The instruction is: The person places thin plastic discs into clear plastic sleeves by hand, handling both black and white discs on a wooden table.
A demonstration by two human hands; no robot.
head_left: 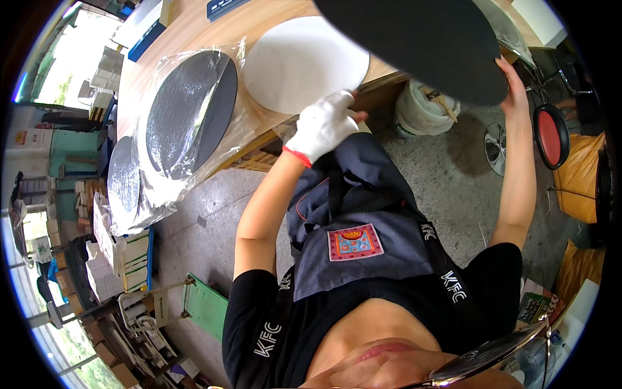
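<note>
My right hand [514,89], bare, grips the right edge of a large black round board [421,45], which is raised over the table's right part and runs out of the top of the picture. My left hand [325,124] wears a white glove with a red cuff and bare fingertips. It hovers by the table's front edge, near the lower right rim of a white round disc [304,65]. Its fingers are loosely bent and apart, with nothing visible in them. Left of the disc, a dark round board [188,110] lies partly covered by clear plastic film.
Another dark board [124,178] under film overhangs the left table end. Below the wooden table [259,139], a white bucket [414,117] holding a brush stands on the concrete floor. A red-seated stool [551,136] is at right, a green cart [204,306] at lower left.
</note>
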